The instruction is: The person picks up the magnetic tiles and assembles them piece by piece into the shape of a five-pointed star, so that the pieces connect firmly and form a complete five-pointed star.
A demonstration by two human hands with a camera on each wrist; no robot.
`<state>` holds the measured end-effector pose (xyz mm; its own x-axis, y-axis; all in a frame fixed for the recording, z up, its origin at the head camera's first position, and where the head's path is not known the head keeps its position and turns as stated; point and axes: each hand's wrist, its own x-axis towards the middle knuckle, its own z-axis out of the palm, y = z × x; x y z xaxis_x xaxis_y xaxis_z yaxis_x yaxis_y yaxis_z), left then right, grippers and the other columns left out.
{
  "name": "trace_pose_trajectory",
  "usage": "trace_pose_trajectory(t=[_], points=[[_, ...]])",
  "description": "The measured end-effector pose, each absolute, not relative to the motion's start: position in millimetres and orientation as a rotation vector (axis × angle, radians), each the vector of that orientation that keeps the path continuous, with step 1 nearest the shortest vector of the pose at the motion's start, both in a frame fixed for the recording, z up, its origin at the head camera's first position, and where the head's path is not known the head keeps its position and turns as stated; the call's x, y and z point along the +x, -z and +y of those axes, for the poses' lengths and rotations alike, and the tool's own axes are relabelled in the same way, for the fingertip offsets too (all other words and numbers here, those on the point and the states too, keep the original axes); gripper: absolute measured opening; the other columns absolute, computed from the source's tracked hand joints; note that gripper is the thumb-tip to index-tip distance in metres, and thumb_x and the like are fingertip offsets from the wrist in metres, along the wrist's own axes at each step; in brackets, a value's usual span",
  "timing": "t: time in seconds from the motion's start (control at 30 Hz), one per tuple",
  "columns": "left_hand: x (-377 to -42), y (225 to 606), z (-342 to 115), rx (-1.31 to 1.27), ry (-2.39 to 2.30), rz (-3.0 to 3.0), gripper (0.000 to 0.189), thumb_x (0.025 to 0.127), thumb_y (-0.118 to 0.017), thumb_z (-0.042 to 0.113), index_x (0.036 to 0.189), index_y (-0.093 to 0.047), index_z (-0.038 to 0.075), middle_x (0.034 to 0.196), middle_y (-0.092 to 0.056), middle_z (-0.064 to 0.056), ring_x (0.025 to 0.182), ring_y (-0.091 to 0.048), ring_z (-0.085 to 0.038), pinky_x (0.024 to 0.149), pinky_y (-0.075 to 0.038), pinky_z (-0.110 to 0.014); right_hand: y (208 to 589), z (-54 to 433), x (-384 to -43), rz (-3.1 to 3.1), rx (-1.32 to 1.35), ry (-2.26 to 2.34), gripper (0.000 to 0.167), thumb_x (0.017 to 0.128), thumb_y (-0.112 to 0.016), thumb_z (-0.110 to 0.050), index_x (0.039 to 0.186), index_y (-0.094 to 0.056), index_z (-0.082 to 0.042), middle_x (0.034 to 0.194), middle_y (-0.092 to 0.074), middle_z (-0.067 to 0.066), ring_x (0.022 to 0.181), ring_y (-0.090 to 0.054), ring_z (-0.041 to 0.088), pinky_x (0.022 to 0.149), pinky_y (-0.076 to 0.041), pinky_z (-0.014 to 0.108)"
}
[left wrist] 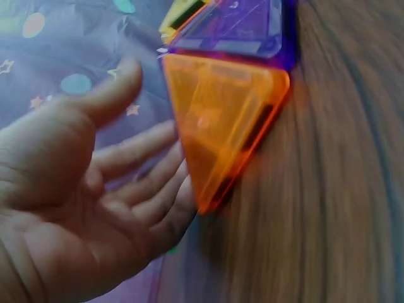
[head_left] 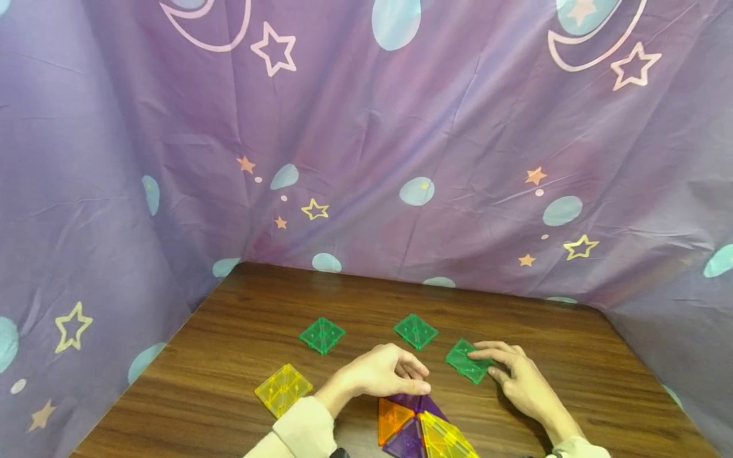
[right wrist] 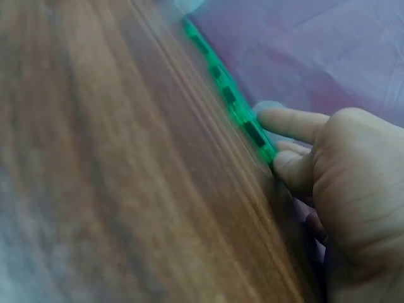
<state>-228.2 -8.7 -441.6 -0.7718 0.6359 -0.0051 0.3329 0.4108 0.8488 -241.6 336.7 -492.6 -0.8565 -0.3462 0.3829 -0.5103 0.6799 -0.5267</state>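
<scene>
My right hand (head_left: 522,383) is at a green magnetic tile (head_left: 461,360) lying on the table's right half. Its index finger reaches over the tile while the thumb meets the near edge, as the right wrist view also shows on the green tile (right wrist: 228,98). My left hand (head_left: 385,374) hovers over a cluster of joined magnetic tiles, holding nothing, its fingers loosely bent. That cluster has an orange triangle (head_left: 392,421), purple triangles (head_left: 408,439) and a yellow tile (head_left: 445,439). In the left wrist view the fingers overlap the edge of the orange triangle (left wrist: 221,120).
Two more green tiles (head_left: 322,335) lie toward the back of the wooden table (head_left: 229,356), one left and one near the middle. A yellow square tile (head_left: 280,387) sits left of my left forearm. A purple patterned curtain (head_left: 366,140) encloses the back and sides.
</scene>
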Motion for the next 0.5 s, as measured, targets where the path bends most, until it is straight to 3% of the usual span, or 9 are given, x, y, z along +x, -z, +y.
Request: trace_pose_trajectory(t=[0.1,0.2,0.37,0.5], points=[[-232,445,5,0.714,-1.325,2.446,0.028,0.096,-0.090,0.025,0.117,-0.084,0.008,0.098,-0.082,0.005,0.087,-0.075,-0.007,0.086,-0.061,-0.024,492,336,-239,-2.647,0.734,-1.003,0.050,0.098,-0.071,0.010,0.129,-0.081,-0.027,0.147,-0.069,0.007,0.133,-0.053,0.038,0.100,-0.048,0.078],[-234,449,16,0.611,-1.368,2.490,0.030,0.089,-0.095,0.019,0.114,-0.084,0.005,0.090,-0.079,0.005,0.080,-0.072,-0.007,0.083,-0.061,-0.026,494,334,-238,-2.649,0.763,-1.037,0.043,0.100,-0.073,0.005,0.127,-0.083,-0.028,0.146,-0.070,0.005,0.134,-0.052,0.036,0.100,-0.051,0.071],[-237,452,28,0.520,-1.355,2.579,0.033,0.081,-0.101,0.012,0.109,-0.084,0.007,0.083,-0.074,0.007,0.077,-0.065,-0.006,0.085,-0.059,-0.027,495,329,-235,-2.608,0.802,-1.011,0.037,0.099,-0.078,-0.002,0.122,-0.085,-0.030,0.139,-0.075,-0.002,0.128,-0.059,0.024,0.105,-0.050,0.037],[-238,451,33,0.479,-1.351,2.611,0.033,0.078,-0.102,0.008,0.106,-0.084,0.008,0.085,-0.073,0.004,0.078,-0.064,-0.007,0.084,-0.059,-0.028,491,324,-232,-2.625,0.778,-1.060,0.039,0.098,-0.081,-0.006,0.131,-0.081,-0.027,0.136,-0.076,-0.004,0.123,-0.063,0.016,0.101,-0.052,0.026]])
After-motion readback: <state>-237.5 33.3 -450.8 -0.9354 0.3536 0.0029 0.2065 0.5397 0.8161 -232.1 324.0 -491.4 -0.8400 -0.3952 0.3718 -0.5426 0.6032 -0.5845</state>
